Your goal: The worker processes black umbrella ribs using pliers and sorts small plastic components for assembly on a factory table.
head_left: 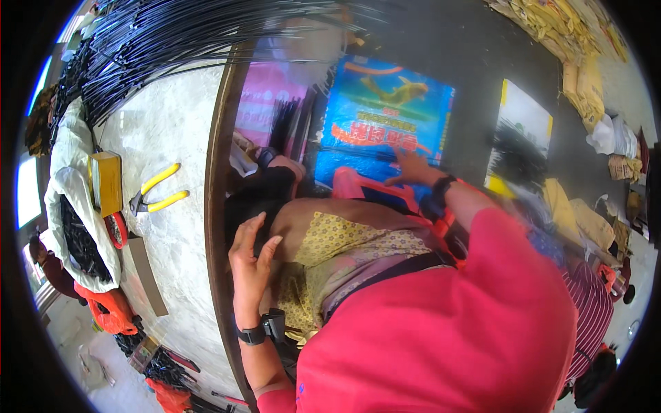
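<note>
My left hand (251,258) is raised beside the table's edge, fingers and thumb apart, with nothing in it. Lower down to the right, my right hand (413,168) reaches over a blue sack (385,103) printed with a golden fish. Its fingers are spread and a little blurred. Some thin black strips (351,153) lie on the sack close to those fingertips; whether they touch cannot be made out. Part of a pink plastic seat (350,184) shows under the right wrist. Yellow-handled cutting pliers (157,193) lie on the table, left of my left hand.
The pale tabletop (186,255) has a brown edge. A big bundle of long black strips (172,34) overhangs its far end. A yellow box (105,183) and a white sack (72,199) with black pieces stand at left. Another white sack (523,110) lies on the floor, right.
</note>
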A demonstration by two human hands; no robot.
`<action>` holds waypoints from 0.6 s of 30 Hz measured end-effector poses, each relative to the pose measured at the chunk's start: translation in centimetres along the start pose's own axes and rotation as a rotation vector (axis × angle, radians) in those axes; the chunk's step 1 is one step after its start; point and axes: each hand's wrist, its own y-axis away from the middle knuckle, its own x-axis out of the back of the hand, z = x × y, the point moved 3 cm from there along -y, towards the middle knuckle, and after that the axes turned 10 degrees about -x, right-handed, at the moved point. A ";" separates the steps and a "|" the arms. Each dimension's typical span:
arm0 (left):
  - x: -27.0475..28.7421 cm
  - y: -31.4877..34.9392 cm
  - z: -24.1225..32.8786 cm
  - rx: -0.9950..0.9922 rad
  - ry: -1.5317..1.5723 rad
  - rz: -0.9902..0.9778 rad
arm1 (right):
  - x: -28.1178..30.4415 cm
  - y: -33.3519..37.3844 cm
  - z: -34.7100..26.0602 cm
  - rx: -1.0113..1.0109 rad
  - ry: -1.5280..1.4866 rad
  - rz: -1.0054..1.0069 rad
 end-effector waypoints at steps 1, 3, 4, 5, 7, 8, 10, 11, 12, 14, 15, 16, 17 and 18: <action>0.1 0.1 0.0 0.002 0.001 0.001 | -0.7 0.1 -0.2 0.012 -0.018 -0.149; 0.4 0.3 -0.1 0.029 0.013 -0.010 | -1.6 0.1 -0.4 0.026 -0.035 -0.297; 0.5 0.4 0.0 0.027 0.016 -0.007 | -2.8 -0.3 0.2 0.062 -0.017 -0.308; 0.6 0.5 0.0 0.023 0.013 0.007 | -3.2 -0.6 0.6 0.100 0.000 -0.319; 0.9 0.9 0.0 0.016 0.014 0.024 | -2.8 -1.0 1.9 0.099 -0.095 -0.267; 1.2 1.2 0.1 -0.044 -0.037 0.095 | -2.4 -1.2 2.4 0.096 -0.192 -0.217; 2.2 1.6 1.2 -0.169 -0.161 0.230 | -1.8 -1.6 2.8 0.117 -0.186 -0.170; 2.8 2.0 1.7 -0.209 -0.228 0.279 | -1.5 -1.6 2.6 0.138 -0.183 -0.127; 3.4 2.5 2.1 -0.248 -0.296 0.329 | -1.3 -1.5 2.5 0.143 -0.181 -0.126; 4.3 2.6 3.1 -0.370 -0.374 0.408 | -0.3 -0.9 2.5 0.030 -0.155 -0.232; 4.7 2.9 3.1 -0.379 -0.429 0.438 | -1.0 -0.7 3.0 0.028 -0.153 -0.226; 5.2 3.0 3.0 -0.389 -0.484 0.469 | -2.3 -0.4 3.9 -0.005 -0.263 -0.238; 5.5 3.0 3.1 -0.373 -0.537 0.480 | -2.6 0.1 4.2 -0.039 -0.374 -0.248; 5.9 3.1 3.2 -0.355 -0.594 0.492 | -2.4 0.7 4.1 -0.039 -0.374 -0.243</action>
